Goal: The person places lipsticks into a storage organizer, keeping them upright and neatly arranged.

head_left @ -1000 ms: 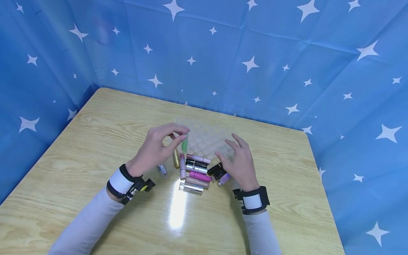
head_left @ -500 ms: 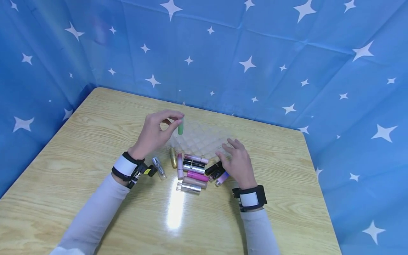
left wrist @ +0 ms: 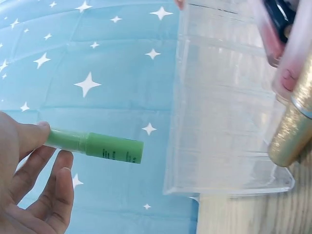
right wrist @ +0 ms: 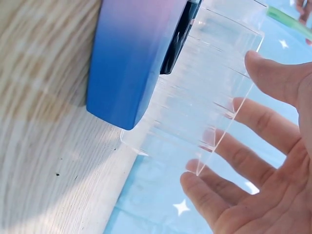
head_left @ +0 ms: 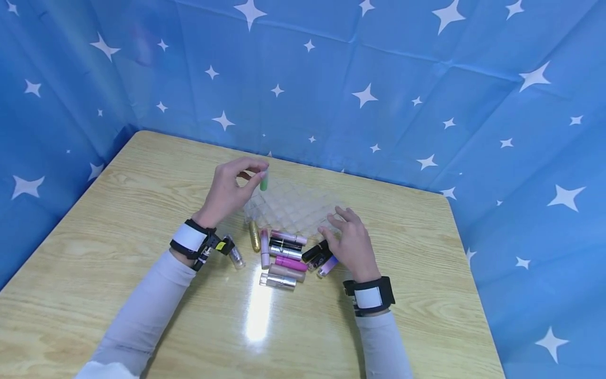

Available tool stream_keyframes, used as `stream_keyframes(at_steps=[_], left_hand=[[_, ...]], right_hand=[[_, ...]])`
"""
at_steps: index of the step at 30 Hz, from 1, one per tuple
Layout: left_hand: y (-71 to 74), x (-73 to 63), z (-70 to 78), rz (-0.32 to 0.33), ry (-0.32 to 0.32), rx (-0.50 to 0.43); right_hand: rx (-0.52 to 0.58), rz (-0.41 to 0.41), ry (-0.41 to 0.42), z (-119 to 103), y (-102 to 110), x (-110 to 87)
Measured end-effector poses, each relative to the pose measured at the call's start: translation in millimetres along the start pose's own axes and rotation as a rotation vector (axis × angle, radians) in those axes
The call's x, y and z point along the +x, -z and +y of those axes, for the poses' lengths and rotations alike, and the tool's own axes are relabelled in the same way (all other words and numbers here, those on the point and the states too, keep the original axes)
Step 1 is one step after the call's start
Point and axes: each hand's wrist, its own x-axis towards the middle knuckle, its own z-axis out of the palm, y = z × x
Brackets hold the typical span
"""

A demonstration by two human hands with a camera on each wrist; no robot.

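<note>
A small green lip balm tube (head_left: pixel 264 183) is pinched between the thumb and fingertips of my left hand (head_left: pixel 227 187). It is held above the far left corner of a clear plastic organizer (head_left: pixel 295 205) divided into compartments. In the left wrist view the green tube (left wrist: pixel 114 147) hangs apart from the organizer's wall, with dark print near its end. My right hand (head_left: pixel 352 245) is at the organizer's right end. In the right wrist view, its fairly straight fingers touch the clear edge, some seen through the plastic, and the thumb (right wrist: pixel 265 73) lies near the rim.
In front of the organizer lie several lipstick tubes: a gold one (head_left: pixel 254 237), a bright pink one (head_left: pixel 291 263), a silver one (head_left: pixel 278 281) and black ones. A purple-blue tube (head_left: pixel 327 266) lies by my right hand. A clear-and-silver tube (head_left: pixel 236 258) is under my left wrist.
My left hand has carried the green tube away from the lipsticks, up and back to the organizer's far left corner. My right hand has stayed at the organizer's right end.
</note>
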Motion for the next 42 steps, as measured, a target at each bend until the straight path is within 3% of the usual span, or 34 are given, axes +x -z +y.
stream_keyframes(at_steps=[25,42], left_hand=[[-10.9,-8.0,-26.7,-0.047,0.13,0.039],[-11.1,-13.5,-33.3,-0.119,0.191,0.12]], right_hand=[[-0.003,0.004,0.0,-2,1,0.3],[0.005,-0.005,0.001,1,-3,-1.0]])
